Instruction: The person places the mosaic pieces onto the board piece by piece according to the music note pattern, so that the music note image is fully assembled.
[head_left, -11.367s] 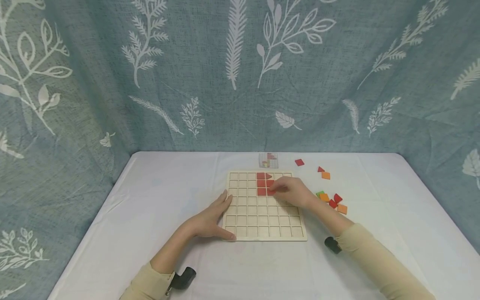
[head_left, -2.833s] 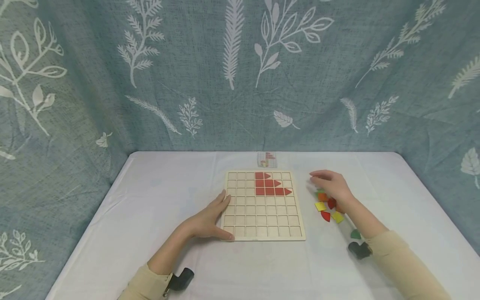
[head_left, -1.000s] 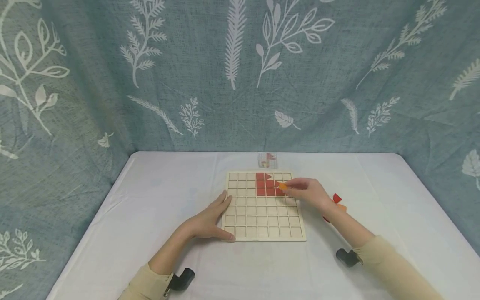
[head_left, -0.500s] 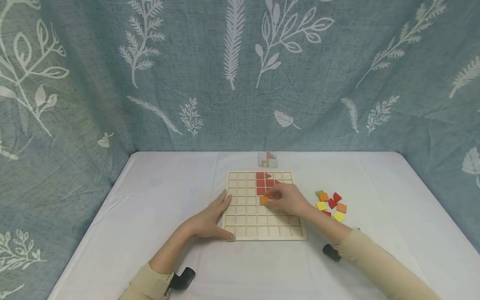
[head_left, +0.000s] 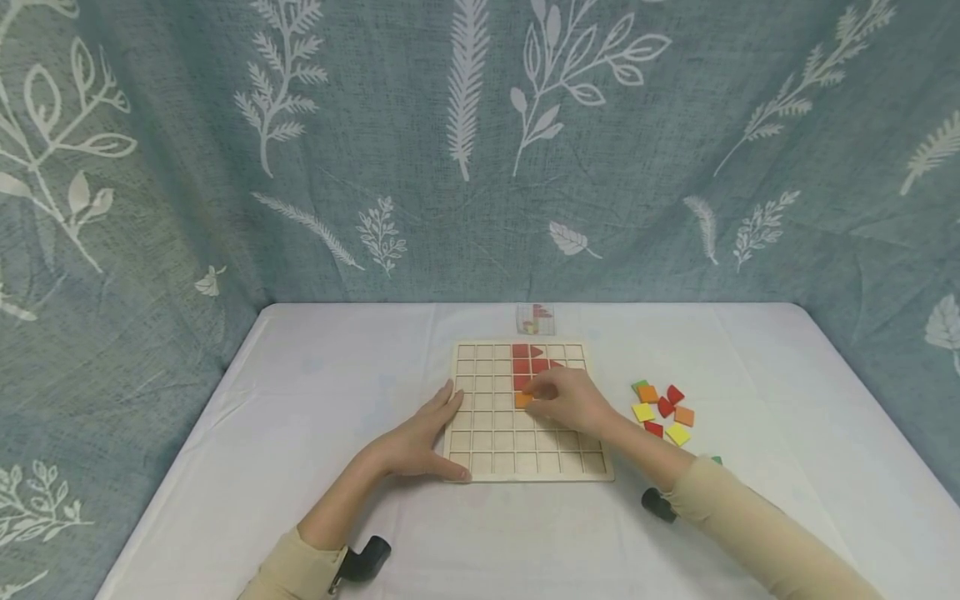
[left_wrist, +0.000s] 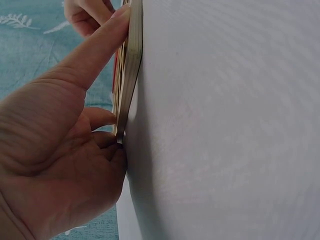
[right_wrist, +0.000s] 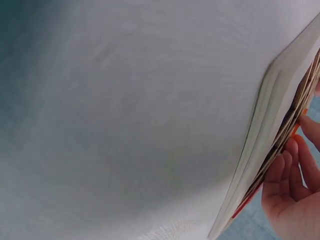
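Observation:
A light wooden grid board lies on the table, with red square and triangle tiles in its upper middle cells. My right hand pinches an orange square tile between thumb and fingertips, at the cell just below the left column of red tiles. That hand covers part of the lower red rows. My left hand rests along the board's left side, fingers stretched and thumb at the near left corner. In the left wrist view, the thumb lies against the board's edge.
Right of the board lie several loose tiles: orange squares, yellow squares, red rounded pieces and a green one. Another green piece is half hidden by the right sleeve. A small pattern card lies behind the board.
Earlier, red tiles were added to the board's rows. Then my right hand brought an orange square from the right-hand pile to the cell below them, where it lowered it. My left hand stayed put.

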